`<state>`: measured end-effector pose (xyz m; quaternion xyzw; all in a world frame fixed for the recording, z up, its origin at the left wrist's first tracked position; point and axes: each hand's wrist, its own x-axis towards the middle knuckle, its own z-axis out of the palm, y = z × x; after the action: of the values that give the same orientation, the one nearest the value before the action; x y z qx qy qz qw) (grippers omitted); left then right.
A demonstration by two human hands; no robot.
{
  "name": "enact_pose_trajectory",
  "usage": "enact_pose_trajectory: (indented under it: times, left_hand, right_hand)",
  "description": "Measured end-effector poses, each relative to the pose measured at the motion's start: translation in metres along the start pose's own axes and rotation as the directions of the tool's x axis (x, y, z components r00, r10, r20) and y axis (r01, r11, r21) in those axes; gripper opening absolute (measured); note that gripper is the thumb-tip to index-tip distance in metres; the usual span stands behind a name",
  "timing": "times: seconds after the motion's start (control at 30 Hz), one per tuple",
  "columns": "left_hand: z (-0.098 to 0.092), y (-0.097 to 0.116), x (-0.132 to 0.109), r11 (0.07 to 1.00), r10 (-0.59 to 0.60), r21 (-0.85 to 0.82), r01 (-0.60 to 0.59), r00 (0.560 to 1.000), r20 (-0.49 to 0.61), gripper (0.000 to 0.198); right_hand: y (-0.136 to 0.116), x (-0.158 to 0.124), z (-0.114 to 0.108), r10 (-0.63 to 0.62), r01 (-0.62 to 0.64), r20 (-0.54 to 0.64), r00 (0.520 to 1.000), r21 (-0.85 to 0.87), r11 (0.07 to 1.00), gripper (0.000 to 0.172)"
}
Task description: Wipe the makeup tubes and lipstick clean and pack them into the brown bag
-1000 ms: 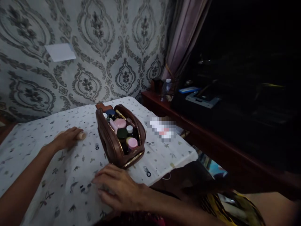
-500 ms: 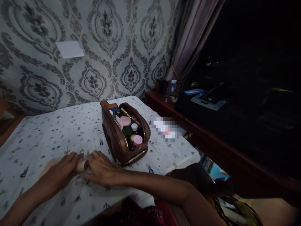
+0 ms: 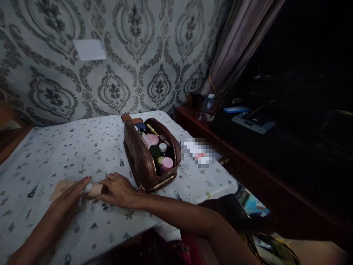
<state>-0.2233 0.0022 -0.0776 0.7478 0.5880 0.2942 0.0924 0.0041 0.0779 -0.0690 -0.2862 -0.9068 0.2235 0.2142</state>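
Note:
A small beige tube (image 3: 95, 189) lies on the patterned white tablecloth (image 3: 68, 147), and both my hands meet on it. My left hand (image 3: 68, 198) grips its left part, with a flat tan end of it showing past my wrist. My right hand (image 3: 117, 189) pinches the pale cap end with closed fingers. Just right of my hands stands an open brown leather pouch (image 3: 143, 162). It is packed with several small jars and bottles, among them pink-lidded ones (image 3: 167, 163).
A blurred white and red packet (image 3: 197, 152) lies on the cloth right of the pouch. Beyond the table's right edge runs a dark wooden shelf (image 3: 220, 147) with a bottle and a printer-like device (image 3: 252, 119). Patterned wallpaper and a curtain stand behind.
My left hand brought the tube from mid-table toward me. My right hand left the cloth by the pouch and closed on the tube's cap end. The view shifted slightly.

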Motion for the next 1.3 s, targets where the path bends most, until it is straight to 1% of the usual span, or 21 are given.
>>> enact_pose_trajectory:
  times: [0.07,0.1,0.13,0.17,0.27,0.33,0.4,0.43,0.5,0.57,0.67,0.73,0.8,0.9,1.0,1.07,1.17,1.3]
  left_hand:
    - [-0.003,0.005,0.003,1.0,-0.004,0.007,0.004,1.0,-0.021,0.044]
    - [-0.005,0.008,0.005,0.999,-0.022,0.025,0.024,0.998,-0.051,0.044]
    - [-0.006,0.012,0.006,0.997,-0.055,0.049,0.061,0.992,-0.114,0.043]
    - [-0.007,0.016,0.008,0.993,-0.087,0.065,0.097,0.986,-0.142,0.043]
    - [-0.006,0.025,0.011,0.979,-0.179,0.059,0.197,0.957,-0.23,0.039]
    - [-0.004,0.026,0.01,0.974,-0.205,0.03,0.223,0.935,-0.291,0.037]
    - [-0.003,0.027,0.008,0.977,-0.193,0.015,0.21,0.921,-0.339,0.034]
    - [-0.002,0.027,0.006,0.982,-0.168,0.023,0.188,0.917,-0.361,0.032]
    - [-0.001,0.03,0.004,0.992,-0.068,0.069,0.102,0.919,-0.388,0.027]
    - [0.001,0.035,0.004,0.99,0.089,0.131,-0.042,0.925,-0.371,0.024]
    - [0.006,0.045,0.005,0.945,0.307,0.199,-0.258,0.911,-0.277,0.031]
    - [0.01,0.051,0.006,0.907,0.393,0.248,-0.34,0.895,-0.212,0.037]
    - [0.013,0.055,0.007,0.873,0.436,0.312,-0.375,0.887,-0.153,0.04]
    - [0.014,0.056,0.006,0.838,0.454,0.388,-0.384,0.885,-0.105,0.042]
    - [0.013,0.054,0.006,0.826,0.453,0.421,-0.374,0.886,-0.1,0.042]
    - [0.011,0.051,0.005,0.823,0.438,0.444,-0.353,0.894,-0.1,0.04]
    - [0.007,0.041,0.004,0.847,0.377,0.445,-0.291,0.919,-0.118,0.038]
    - [-0.003,0.017,0.001,0.896,0.257,0.413,-0.165,0.95,-0.178,0.038]
  right_hand:
    - [0.001,0.001,0.003,0.001,-0.001,-0.012,1.0,0.015,1.0,0.033]
    - [0.001,0.001,0.004,0.008,-0.007,-0.018,1.0,0.024,1.0,0.032]
    - [0.002,0.001,0.005,0.017,-0.016,-0.024,1.0,0.033,0.999,0.032]
    - [0.002,0.001,0.006,0.028,-0.027,-0.03,0.999,0.045,0.999,0.031]
    - [0.003,0.001,0.008,0.037,-0.032,-0.047,0.998,0.096,0.995,0.027]
    - [0.004,0.001,0.009,0.037,-0.029,-0.058,0.998,0.13,0.991,0.026]
    - [0.004,0.002,0.01,0.043,-0.033,-0.06,0.997,0.152,0.988,0.027]
    - [0.004,0.002,0.01,0.047,-0.037,-0.059,0.997,0.156,0.987,0.027]
    - [0.004,0.002,0.01,0.052,-0.043,-0.055,0.997,0.158,0.987,0.026]
    - [0.004,0.002,0.011,0.053,-0.044,-0.055,0.997,0.151,0.987,0.026]
    - [0.005,0.002,0.012,0.045,-0.036,-0.055,0.997,0.151,0.988,0.027]
    - [0.006,0.003,0.013,0.035,-0.026,-0.054,0.998,0.158,0.987,0.027]
    - [0.006,0.003,0.013,0.027,-0.019,-0.054,0.998,0.156,0.988,0.026]
    - [0.007,0.003,0.014,0.02,-0.012,-0.054,0.998,0.138,0.99,0.024]
    - [0.007,0.002,0.014,0.014,-0.006,-0.065,0.998,0.134,0.991,0.019]
    - [0.007,0.002,0.015,0.014,-0.003,-0.076,0.997,0.142,0.99,0.018]
    - [0.007,0.002,0.014,0.007,0.006,-0.079,0.997,0.159,0.987,0.024]
    - [0.008,0.002,0.014,0.004,0.007,-0.069,0.998,0.15,0.989,0.025]
